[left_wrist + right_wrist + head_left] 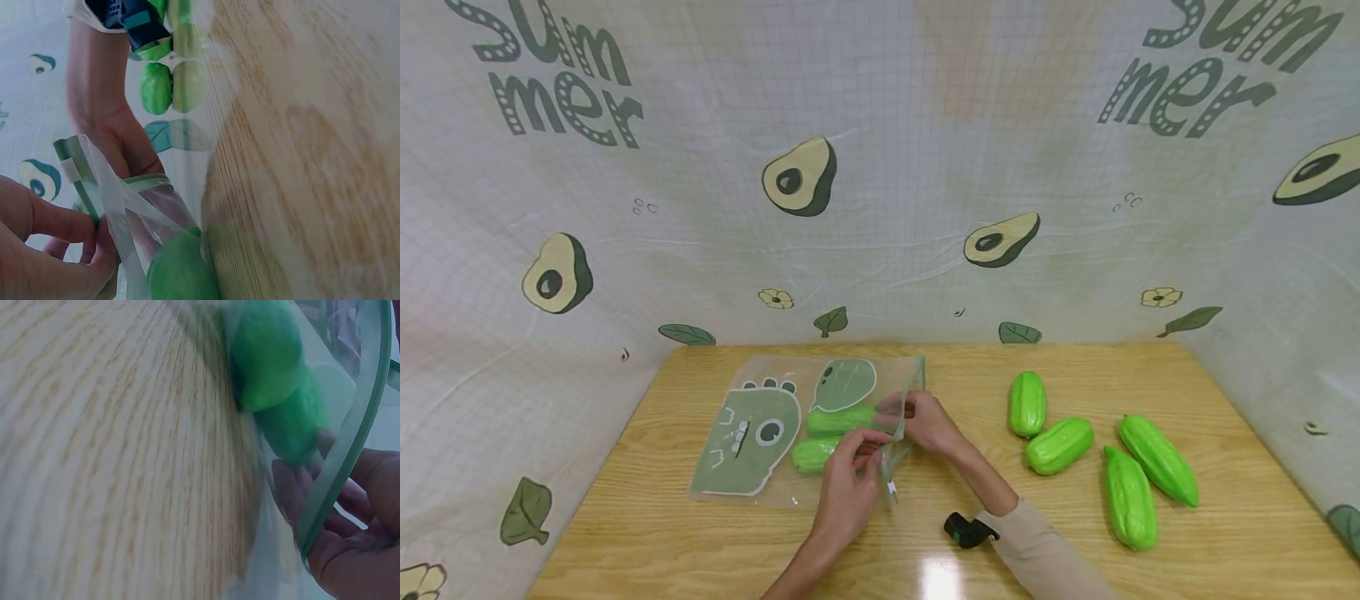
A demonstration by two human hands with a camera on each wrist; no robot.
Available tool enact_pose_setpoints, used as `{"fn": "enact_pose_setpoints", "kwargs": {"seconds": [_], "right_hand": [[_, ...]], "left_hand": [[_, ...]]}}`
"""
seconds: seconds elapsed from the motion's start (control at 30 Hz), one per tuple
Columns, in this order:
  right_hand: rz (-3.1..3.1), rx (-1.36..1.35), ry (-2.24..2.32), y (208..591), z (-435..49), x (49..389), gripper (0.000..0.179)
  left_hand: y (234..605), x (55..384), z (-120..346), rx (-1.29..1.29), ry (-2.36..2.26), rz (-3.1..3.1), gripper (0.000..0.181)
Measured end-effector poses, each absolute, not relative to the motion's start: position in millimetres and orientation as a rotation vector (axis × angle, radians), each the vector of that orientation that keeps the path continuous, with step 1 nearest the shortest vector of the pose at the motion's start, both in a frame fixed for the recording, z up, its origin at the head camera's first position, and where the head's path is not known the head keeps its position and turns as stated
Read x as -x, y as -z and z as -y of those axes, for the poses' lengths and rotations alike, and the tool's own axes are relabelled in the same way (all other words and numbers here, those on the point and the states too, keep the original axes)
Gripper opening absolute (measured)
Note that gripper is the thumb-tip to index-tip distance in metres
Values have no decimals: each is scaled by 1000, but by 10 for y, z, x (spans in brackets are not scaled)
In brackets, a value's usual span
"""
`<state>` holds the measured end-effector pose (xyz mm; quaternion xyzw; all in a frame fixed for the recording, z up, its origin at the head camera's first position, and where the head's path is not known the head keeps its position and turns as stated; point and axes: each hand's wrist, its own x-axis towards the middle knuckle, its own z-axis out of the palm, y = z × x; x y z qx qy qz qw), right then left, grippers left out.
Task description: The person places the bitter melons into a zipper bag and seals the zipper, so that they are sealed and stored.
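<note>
Left hand (847, 490) pinches bag (748, 454); right hand (929, 425) at gourd (841, 421) inside, hold unclear.
Likely loading; next calls for withdrawing.

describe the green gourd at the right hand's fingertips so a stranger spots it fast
On the wooden table lies a clear bag printed with a green cartoon face. Inside it, the gourd lying farther from the person is yours: its end is by the right hand, while the nearer gourd lies by the left hand.
</note>
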<state>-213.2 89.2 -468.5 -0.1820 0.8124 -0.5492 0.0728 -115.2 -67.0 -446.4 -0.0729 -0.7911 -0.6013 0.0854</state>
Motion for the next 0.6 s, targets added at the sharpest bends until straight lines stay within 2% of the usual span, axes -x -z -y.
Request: {"fn": "enact_pose_setpoints", "kwargs": {"seconds": [0.6], "right_hand": [[-2460, 531, 1599, 4722, -856, 2157, 21]], "left_hand": [[4450, 1154, 680, 187, 1817, 2370, 27]]}}
